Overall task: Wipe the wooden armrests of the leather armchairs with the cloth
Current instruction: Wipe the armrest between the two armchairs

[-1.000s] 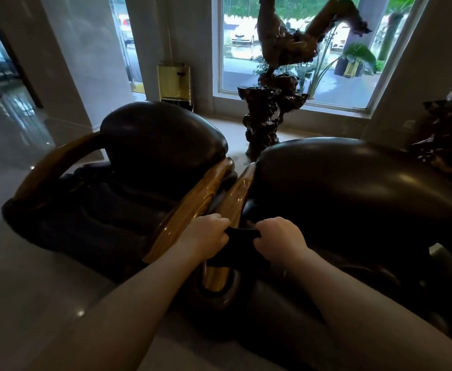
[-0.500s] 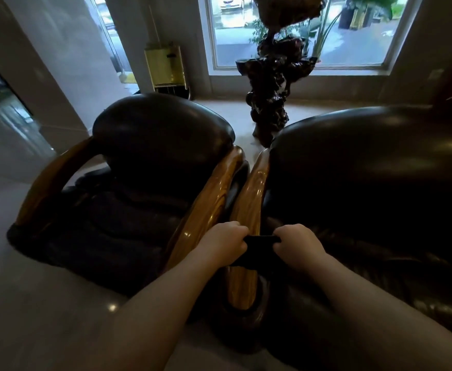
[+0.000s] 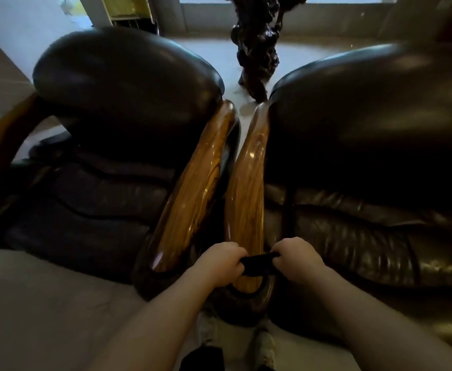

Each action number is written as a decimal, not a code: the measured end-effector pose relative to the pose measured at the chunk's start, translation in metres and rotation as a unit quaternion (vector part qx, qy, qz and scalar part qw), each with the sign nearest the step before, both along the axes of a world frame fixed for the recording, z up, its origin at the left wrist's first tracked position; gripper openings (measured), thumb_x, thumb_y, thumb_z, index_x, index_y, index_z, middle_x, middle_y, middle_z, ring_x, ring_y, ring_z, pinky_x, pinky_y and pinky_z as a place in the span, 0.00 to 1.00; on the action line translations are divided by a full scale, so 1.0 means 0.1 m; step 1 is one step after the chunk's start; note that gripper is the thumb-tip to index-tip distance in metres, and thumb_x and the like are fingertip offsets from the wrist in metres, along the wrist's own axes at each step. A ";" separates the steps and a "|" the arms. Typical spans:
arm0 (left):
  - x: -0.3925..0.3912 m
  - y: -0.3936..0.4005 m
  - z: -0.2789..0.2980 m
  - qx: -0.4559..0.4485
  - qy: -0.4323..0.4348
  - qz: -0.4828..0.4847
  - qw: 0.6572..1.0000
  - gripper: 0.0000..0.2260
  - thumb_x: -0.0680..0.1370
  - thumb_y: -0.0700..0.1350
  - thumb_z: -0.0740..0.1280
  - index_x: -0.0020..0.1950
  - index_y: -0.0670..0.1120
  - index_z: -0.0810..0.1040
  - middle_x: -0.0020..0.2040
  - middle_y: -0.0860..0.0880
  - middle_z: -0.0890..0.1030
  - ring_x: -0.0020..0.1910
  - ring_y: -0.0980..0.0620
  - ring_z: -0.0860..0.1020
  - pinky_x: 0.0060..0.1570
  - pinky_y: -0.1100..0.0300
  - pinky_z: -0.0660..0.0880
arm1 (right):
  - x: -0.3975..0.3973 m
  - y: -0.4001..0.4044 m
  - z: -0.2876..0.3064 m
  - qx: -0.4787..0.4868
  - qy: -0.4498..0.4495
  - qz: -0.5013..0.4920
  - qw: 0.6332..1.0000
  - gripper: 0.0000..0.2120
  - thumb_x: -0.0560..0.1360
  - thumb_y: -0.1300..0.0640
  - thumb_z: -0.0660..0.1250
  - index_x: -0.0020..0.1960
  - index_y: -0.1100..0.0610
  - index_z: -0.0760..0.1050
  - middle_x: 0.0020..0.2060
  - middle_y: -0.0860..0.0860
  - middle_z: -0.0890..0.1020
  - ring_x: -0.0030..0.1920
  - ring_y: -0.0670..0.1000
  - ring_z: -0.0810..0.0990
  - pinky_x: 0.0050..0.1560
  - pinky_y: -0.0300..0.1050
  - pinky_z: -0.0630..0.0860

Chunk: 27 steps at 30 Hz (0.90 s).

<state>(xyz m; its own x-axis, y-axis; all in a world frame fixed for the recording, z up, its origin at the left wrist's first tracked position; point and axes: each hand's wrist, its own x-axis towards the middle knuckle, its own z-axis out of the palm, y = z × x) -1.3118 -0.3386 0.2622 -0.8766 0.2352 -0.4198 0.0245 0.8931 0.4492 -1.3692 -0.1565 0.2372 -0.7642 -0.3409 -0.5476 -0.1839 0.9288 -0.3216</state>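
Two dark leather armchairs stand side by side, the left armchair (image 3: 117,145) and the right armchair (image 3: 366,162). Their glossy wooden armrests almost touch in the middle: the left chair's armrest (image 3: 192,188) and the right chair's armrest (image 3: 249,188). A dark cloth (image 3: 257,265) is stretched across the near end of the right chair's armrest. My left hand (image 3: 219,261) grips the cloth's left end and my right hand (image 3: 297,259) grips its right end, both fists curled tight.
Another wooden armrest (image 3: 2,148) curves along the left chair's far side. A dark carved wooden stand (image 3: 257,49) rises behind the gap between the chairs, below a window. A yellow box (image 3: 128,6) sits at the back left. Pale tiled floor (image 3: 45,303) lies in front.
The view has tilted down and come closer to the chairs. Both hands, still gripping the cloth, have slid toward the near end of the right chair's armrest.
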 end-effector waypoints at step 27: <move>-1.32 -0.84 -1.53 0.094 0.052 0.071 0.992 0.12 0.80 0.46 0.61 0.63 0.53 0.75 0.56 0.56 0.75 0.51 0.61 0.74 0.53 0.63 0.74 | -1.15 -0.64 -1.14 -0.045 -0.033 -0.107 0.993 0.11 0.77 0.52 0.63 0.57 0.47 0.80 0.46 0.42 0.79 0.45 0.43 0.78 0.46 0.42 0.79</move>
